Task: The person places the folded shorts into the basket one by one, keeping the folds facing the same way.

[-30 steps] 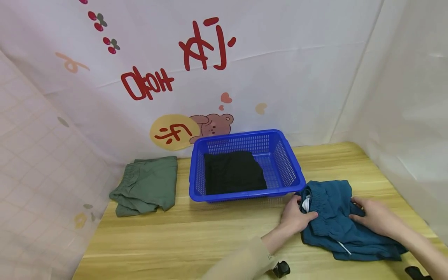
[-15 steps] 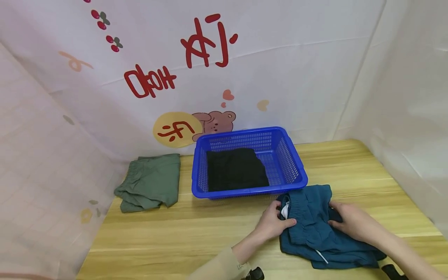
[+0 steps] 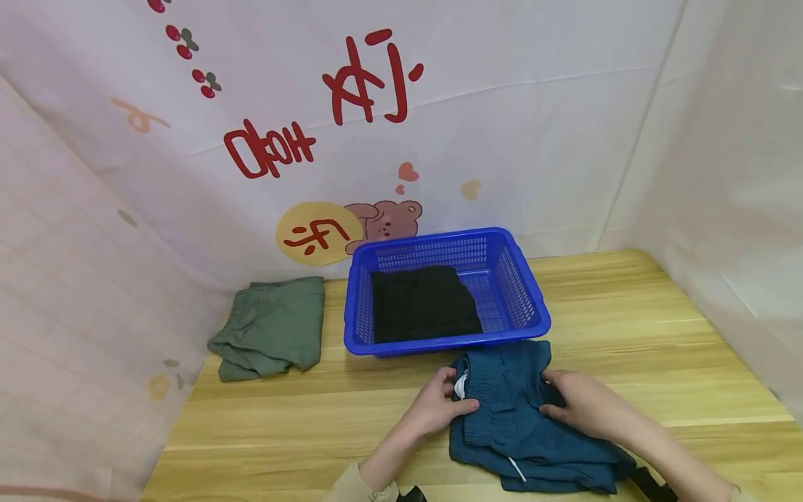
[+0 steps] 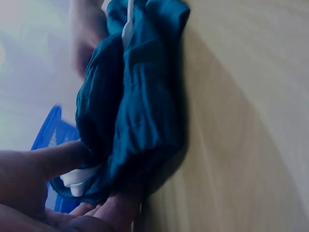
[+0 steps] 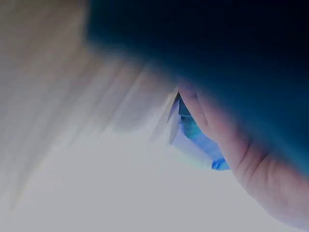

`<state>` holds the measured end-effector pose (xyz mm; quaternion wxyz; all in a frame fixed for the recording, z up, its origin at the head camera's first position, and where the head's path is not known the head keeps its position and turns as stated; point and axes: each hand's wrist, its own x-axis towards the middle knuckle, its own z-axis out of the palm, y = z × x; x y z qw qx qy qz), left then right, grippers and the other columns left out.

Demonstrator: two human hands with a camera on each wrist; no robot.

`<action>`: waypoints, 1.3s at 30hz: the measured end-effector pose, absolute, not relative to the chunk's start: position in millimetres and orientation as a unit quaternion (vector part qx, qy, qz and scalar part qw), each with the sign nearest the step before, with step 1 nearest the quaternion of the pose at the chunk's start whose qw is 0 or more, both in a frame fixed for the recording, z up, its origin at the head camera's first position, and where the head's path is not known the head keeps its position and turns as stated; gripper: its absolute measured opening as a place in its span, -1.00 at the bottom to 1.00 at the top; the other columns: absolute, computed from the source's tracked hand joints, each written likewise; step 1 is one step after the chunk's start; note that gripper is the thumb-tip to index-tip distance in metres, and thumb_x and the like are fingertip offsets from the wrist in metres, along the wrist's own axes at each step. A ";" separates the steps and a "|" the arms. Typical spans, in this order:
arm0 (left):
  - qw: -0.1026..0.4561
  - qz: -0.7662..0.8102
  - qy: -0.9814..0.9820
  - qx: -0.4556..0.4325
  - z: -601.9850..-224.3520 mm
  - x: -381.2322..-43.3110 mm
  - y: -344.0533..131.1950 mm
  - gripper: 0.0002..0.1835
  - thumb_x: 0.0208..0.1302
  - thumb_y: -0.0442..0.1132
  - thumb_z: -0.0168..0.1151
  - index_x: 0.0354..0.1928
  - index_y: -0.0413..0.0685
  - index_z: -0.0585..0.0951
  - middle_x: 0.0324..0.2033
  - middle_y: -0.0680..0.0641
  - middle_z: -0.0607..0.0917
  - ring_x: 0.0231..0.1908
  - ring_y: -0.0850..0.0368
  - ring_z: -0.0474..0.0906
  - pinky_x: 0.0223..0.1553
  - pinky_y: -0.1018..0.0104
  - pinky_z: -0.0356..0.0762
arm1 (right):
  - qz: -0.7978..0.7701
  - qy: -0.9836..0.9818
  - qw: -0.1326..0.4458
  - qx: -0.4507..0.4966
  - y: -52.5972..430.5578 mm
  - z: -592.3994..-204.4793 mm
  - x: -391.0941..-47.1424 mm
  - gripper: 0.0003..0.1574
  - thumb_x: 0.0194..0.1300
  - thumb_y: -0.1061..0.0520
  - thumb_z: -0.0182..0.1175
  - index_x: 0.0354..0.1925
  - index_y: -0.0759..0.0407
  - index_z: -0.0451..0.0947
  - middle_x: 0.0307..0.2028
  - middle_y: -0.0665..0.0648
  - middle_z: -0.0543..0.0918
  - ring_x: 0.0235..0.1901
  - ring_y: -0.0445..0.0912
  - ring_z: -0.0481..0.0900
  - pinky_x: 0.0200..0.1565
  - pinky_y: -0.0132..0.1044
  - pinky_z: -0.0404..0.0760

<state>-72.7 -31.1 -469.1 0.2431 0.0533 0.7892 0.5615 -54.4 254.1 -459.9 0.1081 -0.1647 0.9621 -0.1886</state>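
Note:
Folded teal shorts [image 3: 511, 411] with a gathered elastic waistband and a white drawstring lie in front of the basket. My left hand [image 3: 437, 404] grips the waistband end, its thumb on top and its fingers tucked at the edge; the left wrist view shows the thumb and fingers on either side of the cloth [image 4: 145, 106]. On the other side, my right hand [image 3: 580, 404] pinches the shorts' right part between thumb and fingers. The right wrist view is blurred, with dark teal cloth [image 5: 217, 53] covering much of that hand.
A blue plastic basket [image 3: 447, 342] stands by the back wall, with a folded black garment [image 3: 423, 303] in its left part. Folded green shorts [image 3: 276, 328] lie at the table's left. White printed sheets [image 3: 533, 153] hang behind and beside the wooden table [image 3: 301, 432].
Both hands have moved the teal shorts leftward across the table, from right of the basket to in front of it. Their hold looks the same throughout. The basket and green shorts stay put.

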 end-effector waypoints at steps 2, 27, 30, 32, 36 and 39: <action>0.242 0.559 0.792 0.050 -469.5 -74.2 -41.7 -0.29 0.28 -0.32 0.46 0.39 -0.37 0.37 0.05 -0.35 0.77 0.04 -0.06 0.71 0.15 -0.02 0.66 | -0.201 0.958 0.116 -0.169 245.0 -459.4 -57.0 -0.41 0.24 -0.03 0.50 0.05 0.36 0.62 -0.14 0.18 0.81 -0.16 0.02 0.78 -0.13 0.00 0.76; 0.163 0.499 0.849 0.058 -457.6 -75.0 -63.7 -0.39 0.32 -0.13 0.41 0.28 -0.29 0.45 0.06 -0.36 0.70 0.08 -0.17 0.62 0.14 -0.15 0.57 | -0.336 0.919 0.155 -0.137 213.3 -462.5 -68.9 -0.57 0.34 0.00 0.43 -0.03 0.32 0.64 -0.30 0.06 0.78 -0.30 -0.15 0.70 -0.31 -0.25 0.67; 0.161 0.508 0.844 0.053 -460.5 -76.2 -65.9 -0.41 0.32 -0.17 0.40 0.27 -0.32 0.46 0.03 -0.35 0.73 0.06 -0.15 0.64 0.11 -0.08 0.60 | -0.348 0.913 0.166 -0.134 215.9 -463.2 -70.4 -0.56 0.33 0.04 0.43 0.00 0.34 0.63 -0.25 0.10 0.79 -0.27 -0.11 0.71 -0.27 -0.21 0.69; 0.159 0.522 0.837 0.051 -463.5 -77.1 -66.7 -0.43 0.31 -0.20 0.40 0.26 -0.34 0.46 -0.01 -0.35 0.75 0.02 -0.09 0.66 0.06 0.04 0.62 | -0.354 0.909 0.171 -0.134 219.0 -463.7 -72.1 -0.55 0.33 0.07 0.44 0.02 0.35 0.62 -0.19 0.14 0.79 -0.23 -0.09 0.71 -0.22 -0.16 0.72; 0.171 0.554 0.813 0.049 -467.2 -79.1 -66.5 -0.43 0.31 -0.22 0.39 0.26 -0.36 0.46 -0.05 -0.33 0.78 -0.03 0.02 0.66 -0.02 0.18 0.61 | -0.367 0.899 0.183 -0.153 228.8 -464.4 -74.5 -0.65 0.31 0.12 0.44 -0.05 0.31 0.59 -0.27 0.09 0.75 -0.29 -0.17 0.63 -0.26 -0.24 0.66; 0.189 0.565 0.802 0.043 -469.3 -80.7 -66.3 -0.41 0.33 -0.22 0.39 0.29 -0.37 0.44 -0.01 -0.32 0.77 -0.01 0.01 0.65 0.01 0.14 0.64 | -0.381 0.890 0.191 -0.164 236.6 -464.4 -73.4 -0.72 0.32 0.14 0.43 -0.15 0.25 0.55 -0.37 0.00 0.68 -0.38 -0.30 0.52 -0.33 -0.35 0.53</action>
